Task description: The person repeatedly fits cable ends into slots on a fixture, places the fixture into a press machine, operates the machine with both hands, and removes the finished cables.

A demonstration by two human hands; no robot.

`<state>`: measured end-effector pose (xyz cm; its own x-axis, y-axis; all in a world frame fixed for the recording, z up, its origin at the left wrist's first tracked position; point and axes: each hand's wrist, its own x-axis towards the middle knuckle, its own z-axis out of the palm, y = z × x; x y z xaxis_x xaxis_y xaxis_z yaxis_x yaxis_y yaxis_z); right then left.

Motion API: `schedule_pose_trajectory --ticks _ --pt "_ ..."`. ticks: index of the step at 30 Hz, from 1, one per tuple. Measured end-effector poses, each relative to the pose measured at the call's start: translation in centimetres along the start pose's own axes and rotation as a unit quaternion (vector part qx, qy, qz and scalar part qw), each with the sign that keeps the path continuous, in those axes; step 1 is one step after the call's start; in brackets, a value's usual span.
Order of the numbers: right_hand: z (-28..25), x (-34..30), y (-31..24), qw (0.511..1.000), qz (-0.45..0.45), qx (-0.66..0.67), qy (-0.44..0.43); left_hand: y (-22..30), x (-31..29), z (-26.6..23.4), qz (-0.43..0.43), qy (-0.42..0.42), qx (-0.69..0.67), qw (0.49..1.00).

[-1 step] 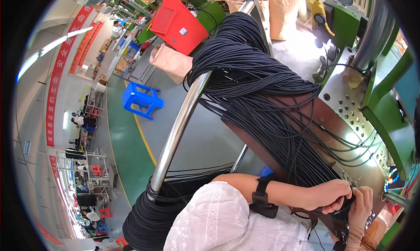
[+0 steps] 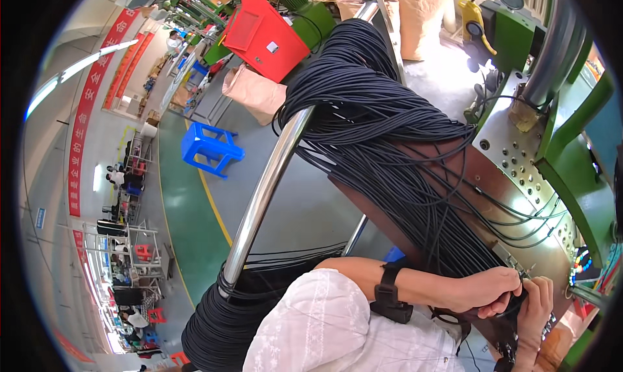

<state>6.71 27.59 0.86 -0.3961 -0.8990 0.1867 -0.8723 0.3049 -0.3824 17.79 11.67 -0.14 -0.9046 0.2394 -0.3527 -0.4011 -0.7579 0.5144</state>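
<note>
Both hands are sitting at lower right. My left hand (image 2: 485, 289) is reaching across from the left, black wrist strap (image 2: 387, 293) showing, fingers bent in and, as far as I'm seeing, closed on a small dark piece (image 2: 514, 303). My right hand (image 2: 537, 300) is meeting it from the right, fingers bent toward that same piece; can't tell whether they're gripping or only touching, as the tips are hidden. Can't tell either whether the piece is joined to a cable.

Black cables (image 2: 448, 239) are lying in a thick bundle over a brown board (image 2: 479, 161), sagging over a chrome rail (image 2: 266, 193) farther up. Their near ends are coming down just beside my left hand, on its far side; the bulk is lying up and left of both hands.

Handling, my guess: single cables are looking light, bendy and springy, not fragile, smooth-jacketed so maybe sliding a bit; the whole bundle is likely weighing a lot and tangling. Best hold: pinching one cable close to its near end, while the rail is bearing the rest.
</note>
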Motion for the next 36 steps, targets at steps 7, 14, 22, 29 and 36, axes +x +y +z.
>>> schedule_pose_trajectory --ticks 7,14,22,29,36 --pt "-0.2 -0.8 0.3 0.999 0.020 -0.039 -0.007 -0.2 1.1 0.2 -0.016 -0.020 0.005 1.000" --pt "-1.3 -0.2 -0.9 0.996 -0.021 -0.084 0.038 1.9 0.9 1.4 -0.160 -0.041 0.064 0.984" --pt "2.7 -4.3 3.6 0.960 0.153 0.174 0.160 5.0 0.7 -1.5 0.306 -0.052 0.673 0.672" --pt "0.3 -3.5 2.7 0.960 0.203 0.191 0.000 2.8 3.2 -3.1 0.443 0.032 0.847 0.292" --pt "-1.4 -0.9 -0.1 0.993 0.116 0.028 0.004 3.0 4.0 -4.4 0.475 -0.039 0.793 0.380"
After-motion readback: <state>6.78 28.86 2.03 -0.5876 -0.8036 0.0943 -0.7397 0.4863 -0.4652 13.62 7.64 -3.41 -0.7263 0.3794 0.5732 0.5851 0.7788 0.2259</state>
